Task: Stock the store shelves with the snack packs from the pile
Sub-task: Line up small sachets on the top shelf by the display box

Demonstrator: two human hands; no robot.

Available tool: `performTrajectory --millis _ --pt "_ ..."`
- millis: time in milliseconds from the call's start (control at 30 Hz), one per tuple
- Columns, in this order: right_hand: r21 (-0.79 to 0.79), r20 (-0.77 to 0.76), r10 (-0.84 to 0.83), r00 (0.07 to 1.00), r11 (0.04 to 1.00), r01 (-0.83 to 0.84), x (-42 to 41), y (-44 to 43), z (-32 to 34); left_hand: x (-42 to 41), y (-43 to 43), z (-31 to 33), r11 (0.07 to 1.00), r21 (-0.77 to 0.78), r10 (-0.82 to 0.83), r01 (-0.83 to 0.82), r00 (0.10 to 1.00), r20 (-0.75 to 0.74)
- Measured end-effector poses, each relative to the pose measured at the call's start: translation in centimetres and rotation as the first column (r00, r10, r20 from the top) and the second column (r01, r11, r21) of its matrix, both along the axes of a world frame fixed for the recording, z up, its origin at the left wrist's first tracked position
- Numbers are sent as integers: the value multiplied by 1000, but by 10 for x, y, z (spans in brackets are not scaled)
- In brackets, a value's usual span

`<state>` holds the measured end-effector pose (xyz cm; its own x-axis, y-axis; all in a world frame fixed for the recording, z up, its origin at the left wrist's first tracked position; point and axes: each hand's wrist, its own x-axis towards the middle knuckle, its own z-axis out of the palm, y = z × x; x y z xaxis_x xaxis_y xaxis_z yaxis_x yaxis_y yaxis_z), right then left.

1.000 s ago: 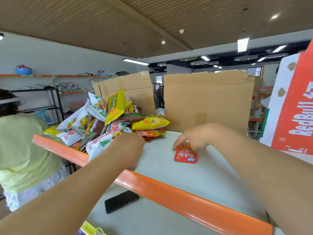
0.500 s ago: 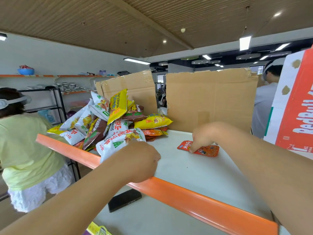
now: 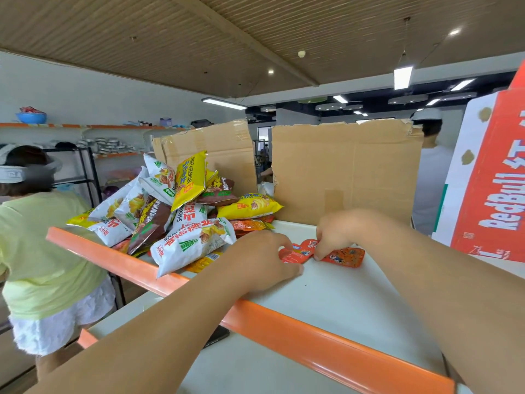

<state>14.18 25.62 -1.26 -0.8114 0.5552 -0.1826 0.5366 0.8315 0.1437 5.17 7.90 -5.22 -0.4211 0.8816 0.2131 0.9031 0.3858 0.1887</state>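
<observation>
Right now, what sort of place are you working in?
Most likely a small shop being stocked: a pile of snack packs on an orange-edged shelf, a Red Bull carton beside it, and wall shelves holding bowls.
</observation>
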Motion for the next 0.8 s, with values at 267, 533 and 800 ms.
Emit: performTrajectory --millis 267,533,800 --pt "25 -22 -28 999 999 29 7 4 2 -24 27 22 983 177 22 -49 988 152" --pt "19 -20 -35 999 999 36 4 14 -3 -45 40 41 987 73 96 -146 883 459" --pt "-31 -26 -53 998 998 52 5 16 0 -29 43 5 993 -106 -46 53 996 74"
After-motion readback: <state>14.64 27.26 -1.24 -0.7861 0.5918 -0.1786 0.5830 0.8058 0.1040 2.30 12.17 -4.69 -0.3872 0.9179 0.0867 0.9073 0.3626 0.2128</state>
